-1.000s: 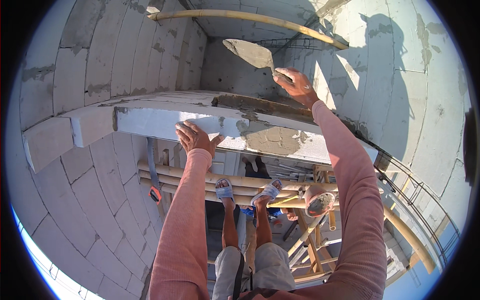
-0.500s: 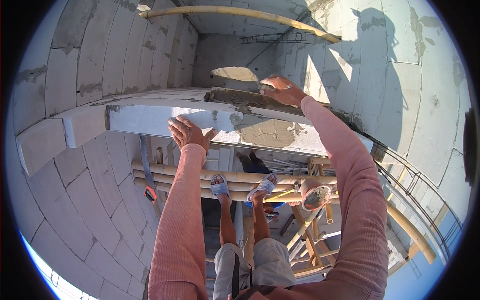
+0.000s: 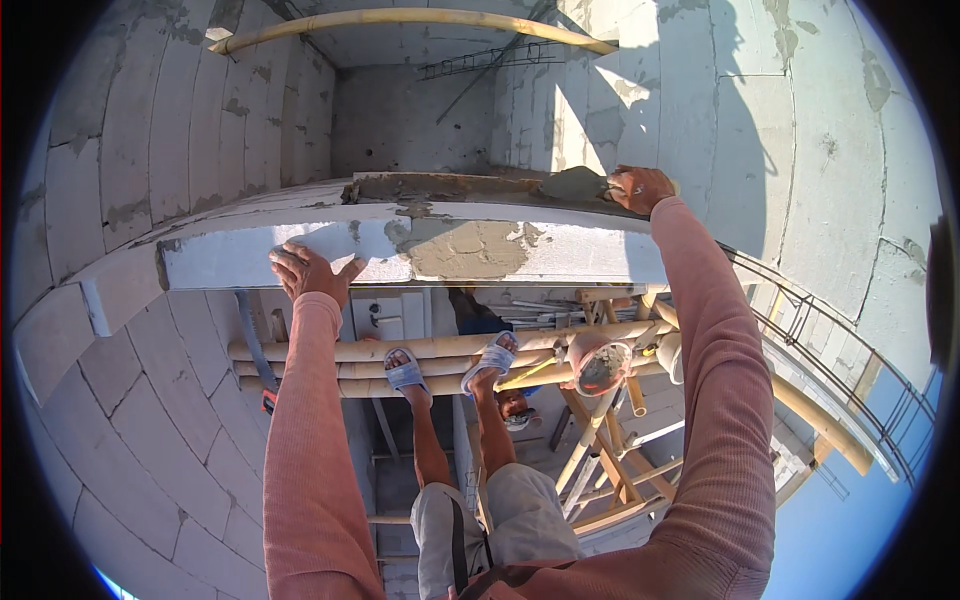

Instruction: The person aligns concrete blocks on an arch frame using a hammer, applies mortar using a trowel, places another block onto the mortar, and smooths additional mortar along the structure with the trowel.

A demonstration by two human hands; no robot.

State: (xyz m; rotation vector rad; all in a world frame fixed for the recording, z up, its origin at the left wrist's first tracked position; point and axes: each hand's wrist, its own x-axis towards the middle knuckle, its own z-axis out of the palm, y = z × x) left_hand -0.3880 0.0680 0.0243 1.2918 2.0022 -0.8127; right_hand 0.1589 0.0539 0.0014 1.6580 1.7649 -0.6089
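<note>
My right hand (image 3: 640, 187) grips a trowel (image 3: 578, 184) whose blade lies flat on the wet grey mortar (image 3: 450, 187) spread along the top of a white block wall (image 3: 230, 255). My left hand (image 3: 308, 270) presses flat, fingers apart, against the near face of the top block, left of a grey mortar smear (image 3: 470, 248). Both arms wear pink sleeves. I stand in sandals on bamboo poles (image 3: 330, 350) just below the wall.
A bucket of mortar (image 3: 600, 365) sits on the scaffold at my right. Wooden trestle legs (image 3: 590, 450) stand under it, and another person's head (image 3: 516, 412) shows below. Block walls close in left, ahead and right; a bamboo pole (image 3: 400, 20) runs overhead.
The trowel, raised in the air with mortar a second ago, has come down onto the wall top and moved along it. My left hand stayed on the block face.
</note>
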